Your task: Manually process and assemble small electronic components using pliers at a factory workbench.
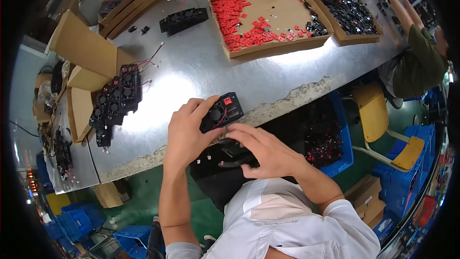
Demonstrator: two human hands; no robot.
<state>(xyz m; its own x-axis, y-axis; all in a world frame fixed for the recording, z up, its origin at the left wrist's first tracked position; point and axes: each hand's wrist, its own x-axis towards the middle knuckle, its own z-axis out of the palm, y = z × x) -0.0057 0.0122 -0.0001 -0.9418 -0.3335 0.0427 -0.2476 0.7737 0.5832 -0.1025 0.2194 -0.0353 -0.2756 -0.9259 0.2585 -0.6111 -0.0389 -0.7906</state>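
At the near edge of the worktop, the left hand pinches the black fan unit, best held steady, while the right hand, half-curled around what looks like a dark-handled tool, should spare the red wire.

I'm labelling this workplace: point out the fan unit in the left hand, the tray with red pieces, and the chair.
Fan unit [217, 113]: head view, round fan
Tray [286, 13]: head view, bare cardboard bottom
Chair [373, 115]: head view, larger panel

Text — none legible | white shirt — small lettering, unreadable
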